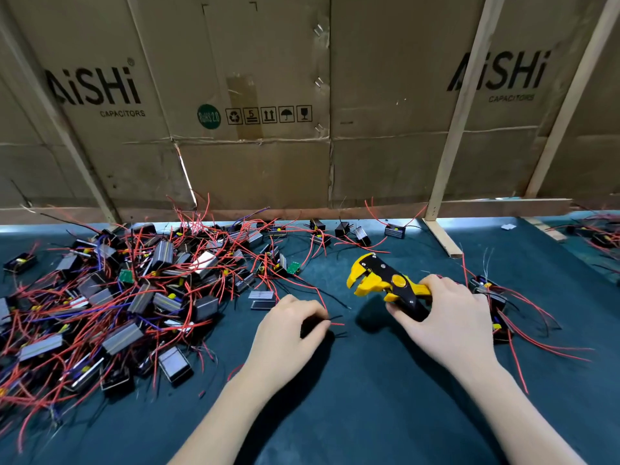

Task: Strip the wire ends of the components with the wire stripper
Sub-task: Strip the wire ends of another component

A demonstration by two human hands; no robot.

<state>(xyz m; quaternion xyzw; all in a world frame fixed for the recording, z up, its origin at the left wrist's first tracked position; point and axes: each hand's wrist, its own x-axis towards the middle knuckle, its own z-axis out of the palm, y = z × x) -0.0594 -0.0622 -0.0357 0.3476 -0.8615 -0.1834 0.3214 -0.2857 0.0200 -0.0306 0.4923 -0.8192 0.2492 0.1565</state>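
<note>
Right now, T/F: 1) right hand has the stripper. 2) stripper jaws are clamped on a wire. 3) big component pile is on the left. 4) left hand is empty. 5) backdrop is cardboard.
1) The right hand grips the yellow and black wire stripper by its handles. True.
2) The stripper's jaws are clamped on a wire. False: the jaws stand open with no wire between them.
3) The big pile of black components with red wires lies on the person's left. True.
4) The left hand is empty. False: it holds a small black component, with wire ends poking out toward the stripper.
5) The backdrop is brown cardboard panels. True.
</note>
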